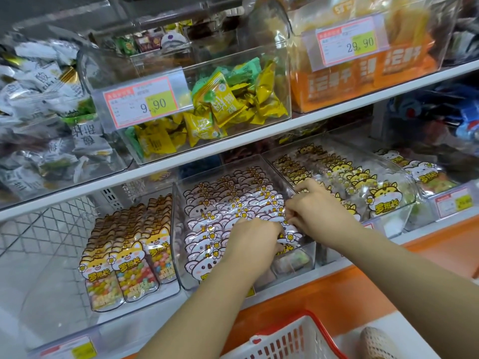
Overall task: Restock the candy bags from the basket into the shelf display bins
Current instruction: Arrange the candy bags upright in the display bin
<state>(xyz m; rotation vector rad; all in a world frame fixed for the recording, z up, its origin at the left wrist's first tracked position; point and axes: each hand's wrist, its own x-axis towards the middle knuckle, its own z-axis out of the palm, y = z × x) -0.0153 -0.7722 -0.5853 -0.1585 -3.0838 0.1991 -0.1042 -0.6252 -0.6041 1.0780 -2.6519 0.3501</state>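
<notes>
Head view: left hand [252, 239], right hand [320, 206] pinch candy bags [223, 203] by bin [274, 170] wall.

A shop, white shelf [233, 149] lined with clear display bins [181, 81] of packaged sweets, price tags [141, 101], shopping basket [290, 338] below

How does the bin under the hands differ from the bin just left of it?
The middle bin holds pink koala-topped bags; the left bin holds yellow cat-topped bags. The left hand and right hand grip bags in the middle bin; nothing touches the left bin. Both are clear bins with bags standing in rows.
</notes>
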